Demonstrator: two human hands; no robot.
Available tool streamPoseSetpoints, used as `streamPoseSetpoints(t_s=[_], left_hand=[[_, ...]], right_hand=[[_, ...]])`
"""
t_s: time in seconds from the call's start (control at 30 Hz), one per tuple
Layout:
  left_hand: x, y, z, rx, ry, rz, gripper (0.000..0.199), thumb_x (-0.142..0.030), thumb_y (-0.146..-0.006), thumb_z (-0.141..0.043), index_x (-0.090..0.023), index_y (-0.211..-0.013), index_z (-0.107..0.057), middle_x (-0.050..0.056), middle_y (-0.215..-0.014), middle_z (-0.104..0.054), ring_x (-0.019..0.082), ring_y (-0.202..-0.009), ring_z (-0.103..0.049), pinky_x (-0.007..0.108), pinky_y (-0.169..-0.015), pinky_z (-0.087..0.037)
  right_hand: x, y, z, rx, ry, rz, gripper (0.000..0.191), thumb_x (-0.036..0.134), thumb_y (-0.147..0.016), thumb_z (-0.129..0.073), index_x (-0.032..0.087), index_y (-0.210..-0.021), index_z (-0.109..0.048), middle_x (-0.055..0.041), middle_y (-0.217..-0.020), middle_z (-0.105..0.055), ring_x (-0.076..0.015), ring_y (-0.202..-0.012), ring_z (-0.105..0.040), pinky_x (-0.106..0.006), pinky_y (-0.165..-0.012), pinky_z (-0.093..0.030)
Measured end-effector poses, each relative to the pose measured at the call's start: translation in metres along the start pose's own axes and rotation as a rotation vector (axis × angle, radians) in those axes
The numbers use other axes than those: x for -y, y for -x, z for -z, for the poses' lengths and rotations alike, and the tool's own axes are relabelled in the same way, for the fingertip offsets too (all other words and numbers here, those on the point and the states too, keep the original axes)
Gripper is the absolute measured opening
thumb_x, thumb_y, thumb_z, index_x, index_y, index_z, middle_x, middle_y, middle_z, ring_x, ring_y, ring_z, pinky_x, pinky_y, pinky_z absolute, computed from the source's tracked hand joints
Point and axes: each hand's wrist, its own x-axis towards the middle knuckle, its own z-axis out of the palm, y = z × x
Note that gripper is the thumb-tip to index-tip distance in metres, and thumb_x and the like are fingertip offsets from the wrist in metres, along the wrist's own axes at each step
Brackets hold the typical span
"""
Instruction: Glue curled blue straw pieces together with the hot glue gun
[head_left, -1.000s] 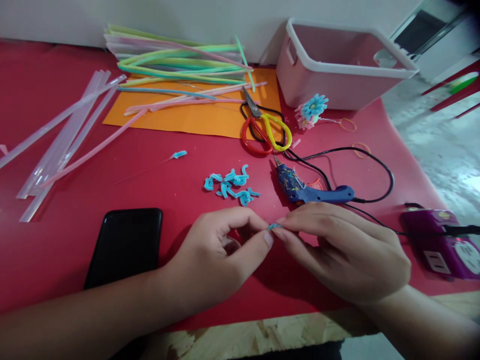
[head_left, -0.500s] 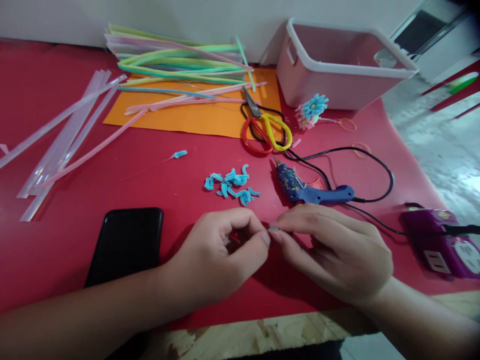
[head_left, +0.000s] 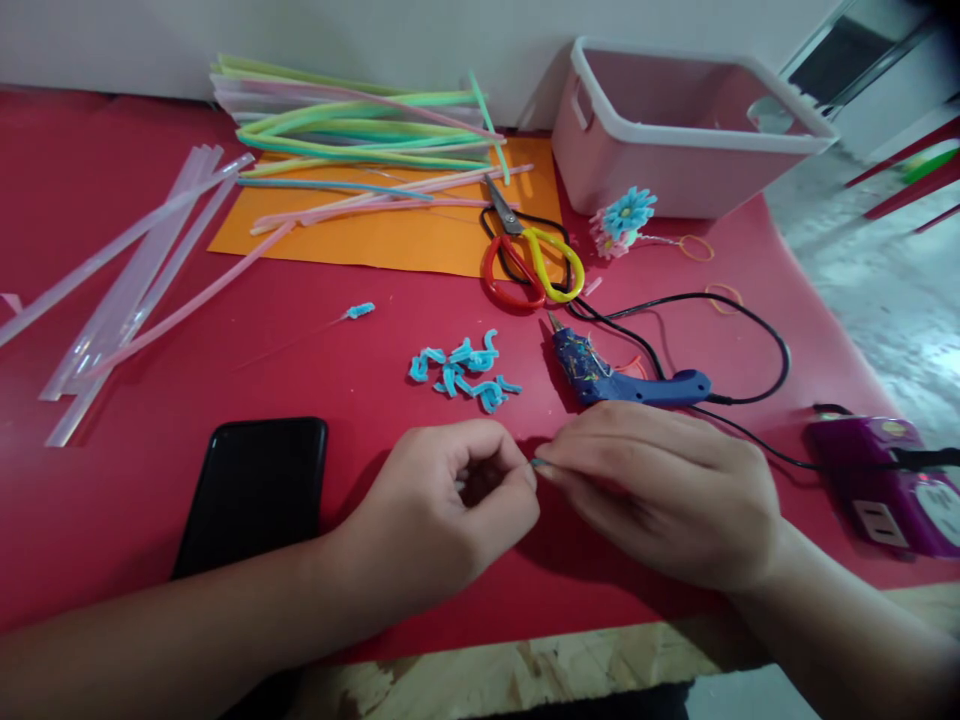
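Observation:
Between the fingertips of both hands is a small blue piece of pipe cleaner (head_left: 538, 462), mostly hidden. My left hand (head_left: 457, 510) pinches one end with thumb and forefinger, its other fingers curled. My right hand (head_left: 667, 490) grips the other end, thumb pressed against its fingers. Just beyond my hands lies a loose heap of short, bent blue pipe cleaner pieces (head_left: 465, 368). A blue glue gun (head_left: 630, 388) rests behind my right hand, nozzle pointing away to the left. Farther left, a thin wire carries a small blue fuzzy tip (head_left: 361, 311).
Scissors (head_left: 536, 262) with red and yellow handles lie partly on orange paper (head_left: 345, 245), near bundled pipe cleaners (head_left: 360, 120). A pink bin (head_left: 652, 175) stands behind a fuzzy flower (head_left: 628, 212). Clear glue sticks (head_left: 142, 270), a black phone (head_left: 259, 490) and a purple power strip (head_left: 862, 480) lie around.
My right hand's fingers have closed further over the blue piece and shifted slightly left, so less of it shows. My left hand has barely moved.

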Motion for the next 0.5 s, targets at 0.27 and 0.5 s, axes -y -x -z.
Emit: streamPoseSetpoints(t_s=[0.27,0.5], left_hand=[[0.0080,0.0050,0.0031,-0.164,-0.376,-0.467,0.012,-0.017,-0.093,-0.059,-0.017,-0.084,-0.067,-0.004,-0.068,-0.061,0.006,-0.057,-0.052,0.017,-0.054,-0.041],[0.0050,0.0053,0.0062,-0.176,-0.540,-0.644,0.012,-0.010,-0.091,-0.060,-0.016,-0.082,-0.064,-0.004,-0.070,-0.062,0.006,-0.062,-0.055,0.014,-0.060,-0.043]], right_hand=[[0.0097,-0.0074,-0.0004,-0.081,-0.352,-0.398,0.005,0.015,-0.089,-0.073,0.019,-0.088,-0.074,-0.0002,-0.077,-0.078,-0.0104,-0.070,-0.074,-0.016,-0.065,-0.059],[0.0097,-0.0059,0.0001,-0.142,-0.342,-0.260,0.008,0.011,-0.085,-0.077,0.016,-0.091,-0.077,-0.0027,-0.082,-0.080,-0.0112,-0.076,-0.076,-0.015,-0.074,-0.062]])
